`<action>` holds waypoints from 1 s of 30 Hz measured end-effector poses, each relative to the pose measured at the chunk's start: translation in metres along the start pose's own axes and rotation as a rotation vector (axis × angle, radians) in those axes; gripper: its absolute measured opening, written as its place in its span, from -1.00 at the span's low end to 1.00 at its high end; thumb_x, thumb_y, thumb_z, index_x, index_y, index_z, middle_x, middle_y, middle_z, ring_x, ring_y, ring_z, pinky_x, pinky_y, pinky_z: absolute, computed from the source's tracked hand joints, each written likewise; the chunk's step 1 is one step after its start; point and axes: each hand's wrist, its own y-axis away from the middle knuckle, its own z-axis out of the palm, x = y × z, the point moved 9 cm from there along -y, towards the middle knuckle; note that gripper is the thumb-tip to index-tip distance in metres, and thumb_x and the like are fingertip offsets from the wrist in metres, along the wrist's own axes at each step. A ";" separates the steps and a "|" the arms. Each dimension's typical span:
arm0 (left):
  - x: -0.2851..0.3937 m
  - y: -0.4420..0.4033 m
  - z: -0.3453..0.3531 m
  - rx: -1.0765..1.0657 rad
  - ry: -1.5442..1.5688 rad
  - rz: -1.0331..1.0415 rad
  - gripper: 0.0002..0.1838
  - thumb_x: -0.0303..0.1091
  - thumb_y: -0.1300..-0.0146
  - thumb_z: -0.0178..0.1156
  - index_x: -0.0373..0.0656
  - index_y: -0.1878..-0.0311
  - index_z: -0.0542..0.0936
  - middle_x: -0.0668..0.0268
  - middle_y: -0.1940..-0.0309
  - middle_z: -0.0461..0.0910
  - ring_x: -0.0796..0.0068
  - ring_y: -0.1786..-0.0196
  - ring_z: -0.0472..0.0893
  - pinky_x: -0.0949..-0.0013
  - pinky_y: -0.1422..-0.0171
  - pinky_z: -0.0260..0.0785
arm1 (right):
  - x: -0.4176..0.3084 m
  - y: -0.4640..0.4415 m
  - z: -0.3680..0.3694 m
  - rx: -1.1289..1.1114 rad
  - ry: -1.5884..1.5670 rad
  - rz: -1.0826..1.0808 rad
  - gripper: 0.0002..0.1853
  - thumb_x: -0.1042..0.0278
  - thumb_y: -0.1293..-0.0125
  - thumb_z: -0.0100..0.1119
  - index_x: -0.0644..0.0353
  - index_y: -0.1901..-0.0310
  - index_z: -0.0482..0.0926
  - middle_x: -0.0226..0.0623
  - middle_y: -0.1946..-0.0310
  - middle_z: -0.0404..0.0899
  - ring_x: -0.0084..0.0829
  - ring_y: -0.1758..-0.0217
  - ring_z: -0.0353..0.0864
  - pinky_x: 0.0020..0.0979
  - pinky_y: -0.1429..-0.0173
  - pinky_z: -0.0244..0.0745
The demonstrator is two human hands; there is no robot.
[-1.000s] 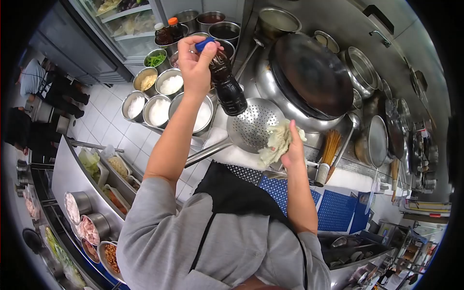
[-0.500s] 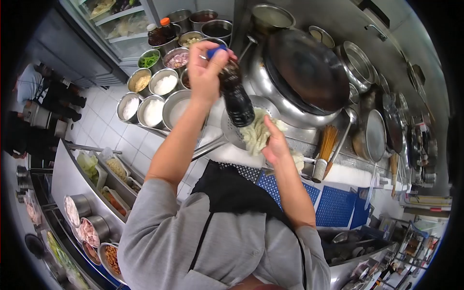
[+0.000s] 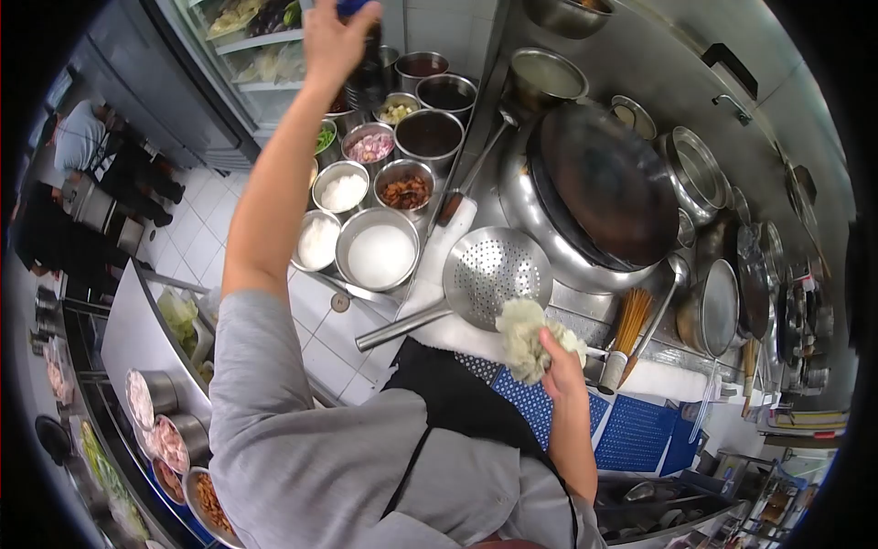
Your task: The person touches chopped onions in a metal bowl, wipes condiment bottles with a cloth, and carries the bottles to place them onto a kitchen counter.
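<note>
My left hand (image 3: 337,41) is closed around the blue-capped top of a dark bottle (image 3: 368,78), held upright over the back seasoning pots at the top of the view. In my right hand (image 3: 562,368) is a crumpled pale-green cloth (image 3: 526,340), which overlaps the lower edge of a perforated strainer (image 3: 494,270). The strainer's handle points to the lower left. Beneath my left arm and beside it stand metal pots of white powder (image 3: 380,256), chopped red onion (image 3: 370,146) and brown pieces (image 3: 405,191).
A dark wok (image 3: 608,183) leans on the steel stove beyond the strainer. To its right are a bamboo brush (image 3: 629,325) and several pans. Prep containers (image 3: 187,435) line the left counter. Two people (image 3: 91,146) stand at the far left.
My left hand has lifted the bottle away from the cloth, up and to the left over the pots. My right hand has moved lower and slightly right with the cloth. The view has shifted.
</note>
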 end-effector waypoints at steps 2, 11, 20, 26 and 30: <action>-0.025 -0.031 -0.011 0.091 -0.143 0.060 -0.68 -0.37 -0.12 0.37 -0.14 0.10 0.47 0.13 0.26 0.51 0.13 0.12 0.51 0.12 -0.02 0.36 | 0.001 0.009 -0.011 0.025 -0.034 -0.013 -0.52 0.34 -0.38 0.24 0.37 -0.25 0.42 -0.10 -0.13 0.57 -0.20 -0.16 0.62 -0.18 -0.26 0.54; -0.131 -0.078 -0.009 0.196 -0.328 0.026 -0.68 -0.42 -0.09 0.37 -0.10 0.11 0.48 0.09 0.28 0.54 0.05 0.15 0.53 0.08 0.03 0.38 | 0.005 0.038 -0.041 0.218 -0.101 -0.101 -0.33 0.25 -0.35 0.28 0.32 -0.39 0.25 -0.07 -0.25 0.49 -0.12 -0.28 0.53 -0.08 -0.34 0.46; -0.258 -0.041 0.036 0.083 -0.410 -0.007 -0.60 -0.10 -0.08 0.45 -0.02 0.10 0.53 0.16 0.28 0.65 -0.01 0.05 0.56 0.04 -0.02 0.41 | 0.017 0.056 -0.057 0.296 -0.204 -0.113 -0.30 0.21 -0.32 0.32 0.31 -0.39 0.26 -0.10 -0.28 0.46 -0.12 -0.31 0.48 -0.06 -0.38 0.38; -0.328 0.009 0.074 -0.343 -0.594 -0.331 -0.53 -0.06 -0.14 0.37 0.05 -0.03 0.42 0.03 0.16 0.67 -0.13 0.04 0.65 -0.02 -0.01 0.45 | 0.024 0.062 -0.068 0.434 -0.227 -0.066 -0.28 0.05 -0.32 0.30 0.29 -0.38 0.29 -0.12 -0.27 0.47 -0.13 -0.32 0.48 -0.06 -0.39 0.36; -0.376 0.041 0.084 -0.477 -0.773 -0.471 -0.46 0.01 -0.10 0.37 0.12 -0.13 0.46 0.12 -0.01 0.68 -0.01 -0.11 0.63 0.02 -0.14 0.43 | 0.011 0.058 -0.061 0.419 -0.285 -0.117 -0.31 -0.08 -0.41 0.15 0.28 -0.37 0.31 -0.13 -0.28 0.47 -0.20 -0.33 0.48 -0.14 -0.40 0.36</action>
